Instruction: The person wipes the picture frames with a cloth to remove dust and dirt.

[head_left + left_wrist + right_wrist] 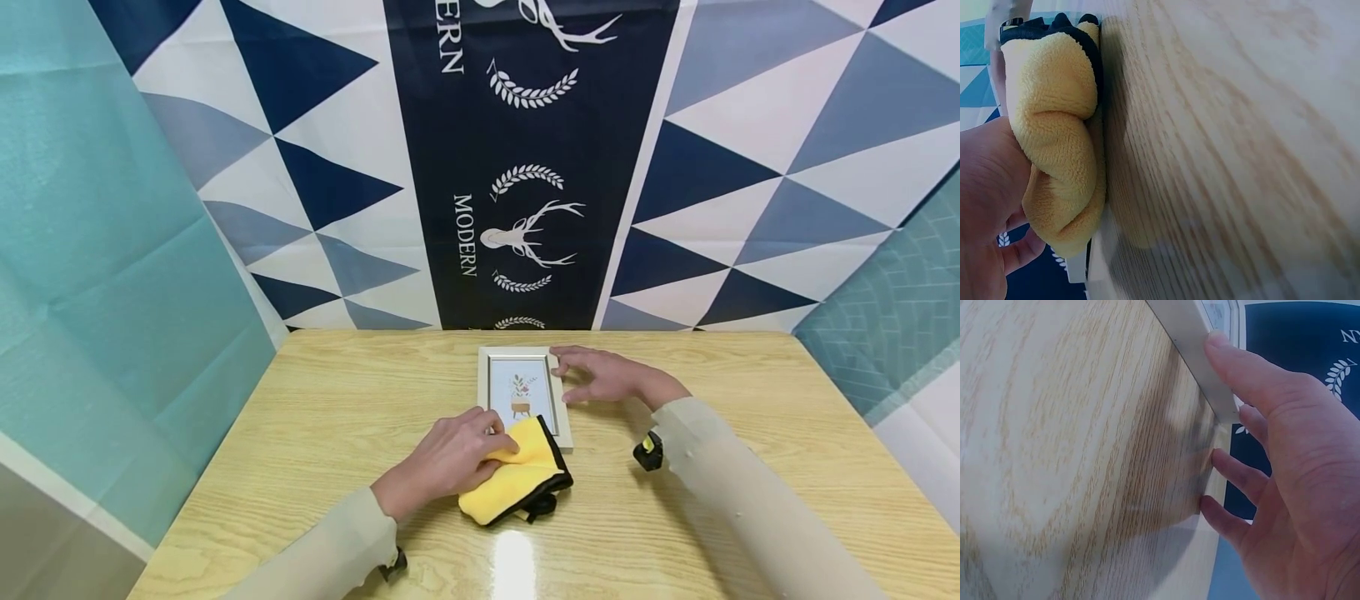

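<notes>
Yellow cloth [527, 468], one, pinched by fingers of left hand [456, 454]; pale picture frame [520, 383], one, touched by right hand [606, 375], fingers spread.

Left hand [450, 454], fingers [502, 443] curled; right hand [606, 375] farther forward, thumb [1250, 372] and fingers parted.

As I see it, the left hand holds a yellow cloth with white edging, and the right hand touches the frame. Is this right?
Not quite: the edging is black, as the head view shows. The left hand does hold a yellow cloth, and the right hand touches the frame.
</notes>
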A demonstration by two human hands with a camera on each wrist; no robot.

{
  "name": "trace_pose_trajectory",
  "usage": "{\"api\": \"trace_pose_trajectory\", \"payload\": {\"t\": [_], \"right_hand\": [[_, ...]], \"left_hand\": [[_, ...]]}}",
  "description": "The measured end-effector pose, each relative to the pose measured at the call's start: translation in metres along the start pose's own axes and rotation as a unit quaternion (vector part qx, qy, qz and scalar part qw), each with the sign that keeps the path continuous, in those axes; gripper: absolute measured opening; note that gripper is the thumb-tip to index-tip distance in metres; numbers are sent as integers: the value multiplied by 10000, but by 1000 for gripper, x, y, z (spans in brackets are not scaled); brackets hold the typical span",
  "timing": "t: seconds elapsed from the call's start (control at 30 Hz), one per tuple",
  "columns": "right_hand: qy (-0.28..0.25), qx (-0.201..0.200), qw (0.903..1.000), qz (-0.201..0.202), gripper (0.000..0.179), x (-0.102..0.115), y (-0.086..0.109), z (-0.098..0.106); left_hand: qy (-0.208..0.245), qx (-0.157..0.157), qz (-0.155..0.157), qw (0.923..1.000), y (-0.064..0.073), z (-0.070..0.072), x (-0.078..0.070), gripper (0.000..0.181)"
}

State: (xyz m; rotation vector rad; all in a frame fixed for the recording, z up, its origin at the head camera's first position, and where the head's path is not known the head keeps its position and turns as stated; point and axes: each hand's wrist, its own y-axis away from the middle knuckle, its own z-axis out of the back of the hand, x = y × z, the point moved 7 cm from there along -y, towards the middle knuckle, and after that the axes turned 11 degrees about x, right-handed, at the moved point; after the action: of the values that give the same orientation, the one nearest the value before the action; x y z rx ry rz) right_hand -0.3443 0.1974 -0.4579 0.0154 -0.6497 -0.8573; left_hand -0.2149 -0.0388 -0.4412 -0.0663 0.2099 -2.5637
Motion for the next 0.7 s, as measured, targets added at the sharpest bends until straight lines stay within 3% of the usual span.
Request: {"api": "trace_pose_trajectory", "payload": {"t": [0.4, 0.7], "right_hand": [[-7, -18, 10000, 71, 21, 3, 1, 0], [85, -18, 9999, 57, 21, 1, 0, 0]], "left_hand": [[-184, 352, -37, 9992, -28, -7, -16, 20], [-364, 190, -128, 9991, -44, -9, -32, 19]]}}
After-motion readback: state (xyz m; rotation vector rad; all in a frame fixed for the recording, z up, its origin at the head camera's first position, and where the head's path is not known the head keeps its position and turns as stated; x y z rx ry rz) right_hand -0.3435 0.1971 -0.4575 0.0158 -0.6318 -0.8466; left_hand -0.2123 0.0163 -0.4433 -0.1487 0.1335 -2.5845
